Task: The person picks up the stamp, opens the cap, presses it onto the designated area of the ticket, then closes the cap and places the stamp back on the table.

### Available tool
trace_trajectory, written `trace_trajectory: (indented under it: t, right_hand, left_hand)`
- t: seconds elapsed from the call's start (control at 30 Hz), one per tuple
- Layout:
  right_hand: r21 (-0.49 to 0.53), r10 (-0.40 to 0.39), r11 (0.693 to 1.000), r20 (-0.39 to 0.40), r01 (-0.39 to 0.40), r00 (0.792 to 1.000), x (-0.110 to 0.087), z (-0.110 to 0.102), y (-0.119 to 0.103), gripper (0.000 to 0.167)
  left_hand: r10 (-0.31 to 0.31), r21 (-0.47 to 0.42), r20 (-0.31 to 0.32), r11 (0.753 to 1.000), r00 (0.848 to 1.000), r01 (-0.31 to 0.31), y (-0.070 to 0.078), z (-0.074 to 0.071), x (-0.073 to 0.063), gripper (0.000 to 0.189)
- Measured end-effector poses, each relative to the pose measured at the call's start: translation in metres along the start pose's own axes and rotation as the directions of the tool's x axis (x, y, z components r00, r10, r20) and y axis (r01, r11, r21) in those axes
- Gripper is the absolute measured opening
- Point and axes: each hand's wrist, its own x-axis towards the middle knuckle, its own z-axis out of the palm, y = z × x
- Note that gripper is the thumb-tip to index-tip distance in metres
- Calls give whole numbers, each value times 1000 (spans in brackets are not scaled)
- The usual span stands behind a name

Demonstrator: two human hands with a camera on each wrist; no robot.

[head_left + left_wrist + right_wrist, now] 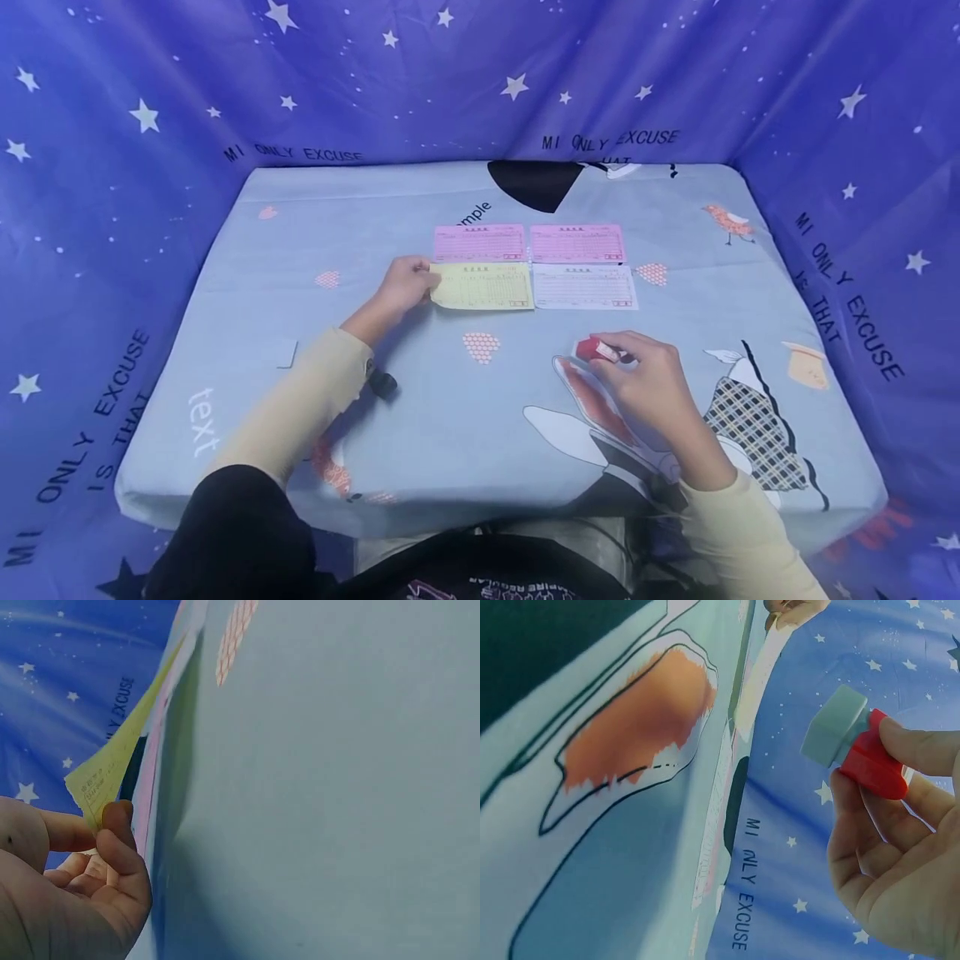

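My left hand (406,286) pinches the left end of a yellow form slip (483,287) between thumb and fingers. In the left wrist view, that end of the yellow slip (112,769) is lifted off the cloth and bent upward. A white slip (585,287) lies to its right, and two pink slips (478,243) lie in a row just behind. My right hand (651,375) holds a small red stamp (589,348) above the table, nearer to me than the white slip. The right wrist view shows the red stamp (876,761) with a pale, blocky end turned away from the palm.
A grey-blue patterned cloth (390,467) covers the table. Purple star-printed curtains (450,92) hang close around its back and sides. A small dark object (383,384) shows beside my left wrist.
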Motion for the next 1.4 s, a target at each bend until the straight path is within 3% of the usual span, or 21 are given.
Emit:
trace_trajectory:
  t: [0.4,0.9,1.17,1.4]
  right_hand:
    - [-12,-43,999,-29,43,999,2,0,2,32]
    - [6,-28,1000,-28,28,999,0,1,8,33]
    - [16,3,1000,21,-3,1000,1,6,0,31]
    - [7,-7,1000,29,7,1000,2,9,-1,32]
  left_hand:
    - [-14,116,-18,993,1000,16,1,-7,9,7]
    - [-1,198,-15,980,1000,4,4,-4,15,31]
    - [23,178,-92,984,996,-6,0,-27,-3,38]
    - [32,183,-127,983,991,-8,-8,-73,-34,36]
